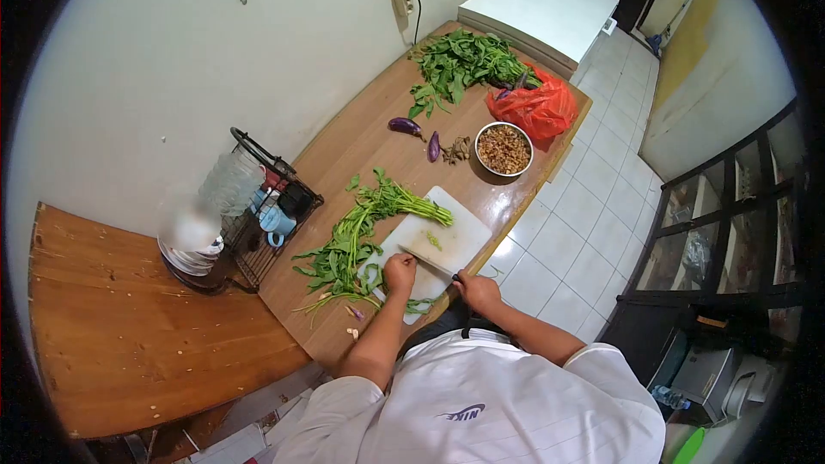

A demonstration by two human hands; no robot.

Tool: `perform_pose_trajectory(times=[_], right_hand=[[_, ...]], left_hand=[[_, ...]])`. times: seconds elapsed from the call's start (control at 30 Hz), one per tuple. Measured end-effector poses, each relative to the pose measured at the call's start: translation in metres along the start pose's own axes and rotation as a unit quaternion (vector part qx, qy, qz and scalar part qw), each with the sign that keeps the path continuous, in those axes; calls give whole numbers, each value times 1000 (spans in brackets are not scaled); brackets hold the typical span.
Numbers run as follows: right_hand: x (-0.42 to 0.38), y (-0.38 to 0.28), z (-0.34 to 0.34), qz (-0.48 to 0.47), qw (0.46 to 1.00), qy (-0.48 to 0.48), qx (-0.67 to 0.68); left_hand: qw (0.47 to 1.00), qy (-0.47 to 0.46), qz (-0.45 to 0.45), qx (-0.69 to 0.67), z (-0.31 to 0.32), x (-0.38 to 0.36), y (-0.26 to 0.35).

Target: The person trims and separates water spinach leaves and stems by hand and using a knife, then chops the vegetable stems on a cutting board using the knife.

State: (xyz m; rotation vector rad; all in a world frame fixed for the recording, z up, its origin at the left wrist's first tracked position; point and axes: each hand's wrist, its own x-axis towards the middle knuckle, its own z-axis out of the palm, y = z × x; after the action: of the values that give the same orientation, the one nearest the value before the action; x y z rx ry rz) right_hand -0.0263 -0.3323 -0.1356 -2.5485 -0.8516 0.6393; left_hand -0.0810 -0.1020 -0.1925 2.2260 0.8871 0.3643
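Observation:
My right hand (pixel 479 290) is wrapped round the handle of a kitchen knife (pixel 434 263), whose blade lies low over the white cutting board (pixel 471 225), pointing left. Beside the blade's tip, my left hand (pixel 400 273) is closed at the board's left side; what its fingers hold is hidden. Small cut green pieces (pixel 433 241) lie on the board above the knife. A bunch of leafy greens (pixel 365 222) spreads along the board's far left side, its stem ends (pixel 434 209) resting on the board. A few leaves (pixel 419 305) lie at the near corner, below my left hand.
Farther up the wooden table (pixel 344 142) are two eggplants (pixel 404 126), a bowl of brown pieces (pixel 504 149), a red plastic bag (pixel 534 110) and more greens (pixel 464 64). A dish rack (pixel 266 241) with cups stands left. A white chest (pixel 541 13) adjoins the far end.

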Motion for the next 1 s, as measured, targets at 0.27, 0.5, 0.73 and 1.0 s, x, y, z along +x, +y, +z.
perform_pose_trajectory(times=[0.27,0.5,0.73,1.0], right_hand=[[-22,18,-2,4,1000,-18,-1],[-22,15,2,10,1000,-22,-2],[2,1,7,-7,1000,-16,12],[-33,18,4,18,999,-28,13]], left_hand=[[999,-18,-6,-34,1,-2,-7],[999,-5,17,-30,2,0,-11],[999,-14,10,-29,1,-1,-7],[997,6,8,-77,0,-3,-7]])
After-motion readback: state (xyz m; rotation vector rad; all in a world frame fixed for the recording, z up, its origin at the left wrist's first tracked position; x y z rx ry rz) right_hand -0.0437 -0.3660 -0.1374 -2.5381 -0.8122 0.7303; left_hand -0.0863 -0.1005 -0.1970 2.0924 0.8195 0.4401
